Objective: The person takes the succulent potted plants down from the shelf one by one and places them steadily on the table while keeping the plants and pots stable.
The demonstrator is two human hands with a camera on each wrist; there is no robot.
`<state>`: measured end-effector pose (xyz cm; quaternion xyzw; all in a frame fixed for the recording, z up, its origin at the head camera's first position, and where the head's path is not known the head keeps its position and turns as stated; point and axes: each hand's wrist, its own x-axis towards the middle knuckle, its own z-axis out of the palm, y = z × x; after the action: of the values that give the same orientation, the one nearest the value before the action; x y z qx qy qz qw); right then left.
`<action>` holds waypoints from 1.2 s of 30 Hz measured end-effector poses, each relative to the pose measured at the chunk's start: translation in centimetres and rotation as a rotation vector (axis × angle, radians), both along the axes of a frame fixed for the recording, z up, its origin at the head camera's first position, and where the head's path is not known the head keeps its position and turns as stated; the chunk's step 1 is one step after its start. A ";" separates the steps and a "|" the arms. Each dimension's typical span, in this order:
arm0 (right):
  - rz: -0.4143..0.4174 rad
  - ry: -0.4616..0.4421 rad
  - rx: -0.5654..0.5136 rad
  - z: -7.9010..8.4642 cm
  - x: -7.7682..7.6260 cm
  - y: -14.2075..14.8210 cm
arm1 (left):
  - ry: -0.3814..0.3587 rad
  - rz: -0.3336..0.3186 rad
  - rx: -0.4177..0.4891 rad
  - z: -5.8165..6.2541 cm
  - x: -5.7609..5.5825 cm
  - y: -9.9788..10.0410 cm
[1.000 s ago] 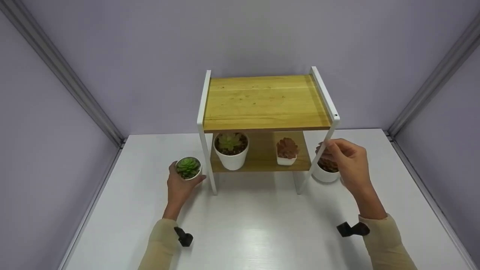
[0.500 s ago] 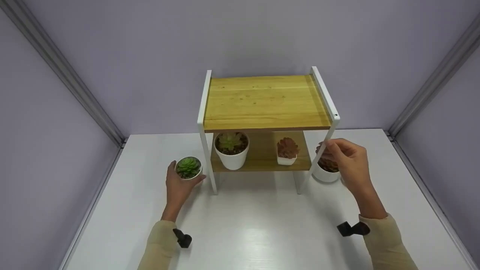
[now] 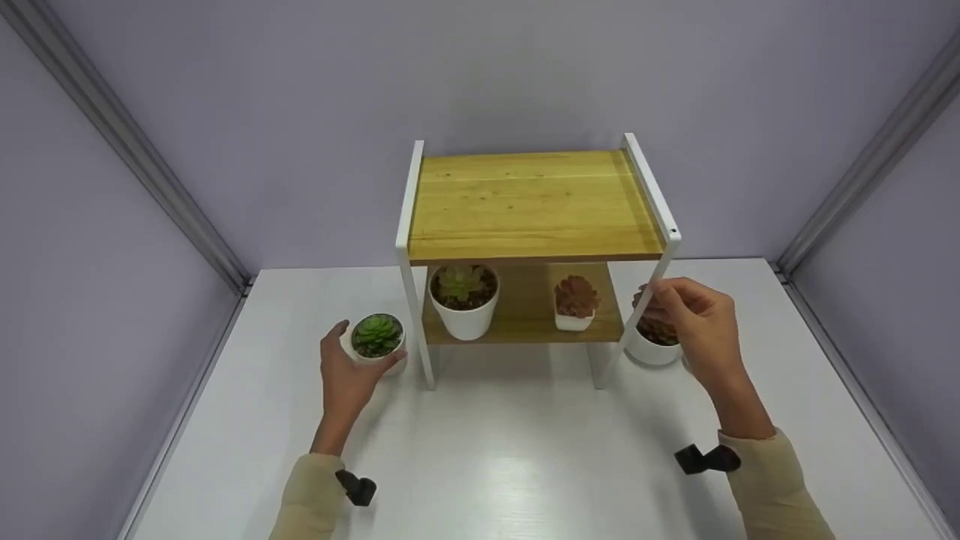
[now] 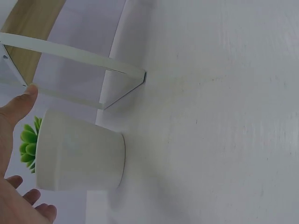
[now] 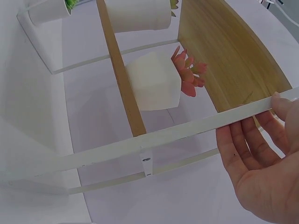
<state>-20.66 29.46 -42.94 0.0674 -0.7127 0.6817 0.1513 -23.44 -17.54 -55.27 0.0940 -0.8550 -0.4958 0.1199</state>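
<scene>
My left hand is open beside a white pot with a green succulent, left of a two-tier wood shelf. In the left wrist view the thumb and fingers are spread at the rim, apart from the pot, which stands upright on the table. My right hand pinches the shelf's white front right post between thumb and fingers. On the lower board stand a larger white potted succulent at left and a small white pot with a red succulent at right.
Another white pot with a brownish plant stands on the white table to the right, partly hidden by the post and my right hand. Pale panel walls close off the back and sides.
My left hand has loosened from the green succulent's pot, fingers spreading, and drawn back slightly left and toward me. The pot stays put. My right hand still holds the post.
</scene>
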 end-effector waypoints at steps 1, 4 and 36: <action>-0.002 -0.001 0.002 0.0 0.0 0.0 | 0.008 -0.001 0.003 0.2 0.1 0.0; -0.007 0.002 0.006 0.0 0.0 0.0 | 0.031 -0.009 0.016 0.7 0.5 0.2; 0.003 0.008 -0.031 0.1 0.1 -0.2 | 0.170 -0.105 0.026 6.8 5.1 3.3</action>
<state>-20.58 29.27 -42.84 0.0690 -0.7013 0.6925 0.1541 -18.33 -14.23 -48.51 0.0085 -0.8390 -0.5186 0.1645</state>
